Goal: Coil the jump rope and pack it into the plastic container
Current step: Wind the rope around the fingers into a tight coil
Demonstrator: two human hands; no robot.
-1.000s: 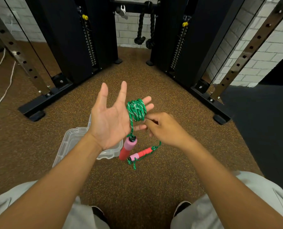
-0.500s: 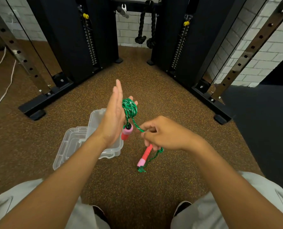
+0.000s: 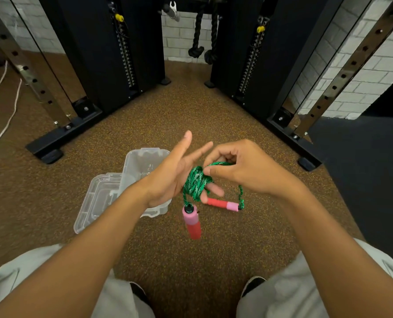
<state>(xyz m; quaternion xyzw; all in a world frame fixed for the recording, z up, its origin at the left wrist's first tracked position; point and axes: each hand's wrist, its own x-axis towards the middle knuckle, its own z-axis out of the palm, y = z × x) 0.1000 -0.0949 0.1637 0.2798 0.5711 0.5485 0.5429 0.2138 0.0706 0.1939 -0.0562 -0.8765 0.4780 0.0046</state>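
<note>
A green jump rope (image 3: 196, 183) is wound in several turns around the lower fingers of my left hand (image 3: 168, 174), whose fingers are spread. One pink and red handle (image 3: 192, 222) dangles below the coil. My right hand (image 3: 239, 167) pinches the free strand just above the coil, and the second pink and red handle (image 3: 224, 204) hangs level from that strand under it. The clear plastic container (image 3: 142, 160) stands open on the floor behind my left hand, its lid (image 3: 94, 200) laid flat to the left.
Brown speckled rubber floor (image 3: 172, 113) all round. Black cable-machine towers (image 3: 113, 51) and steel base bars (image 3: 60, 137) stand left and right ahead. A white cord (image 3: 5, 125) lies at far left. My knees and shoes fill the bottom edge.
My right hand rose from below the coil and carried the strand up over my left fingers. The second handle lifted with it, and my left palm turned more upward.
</note>
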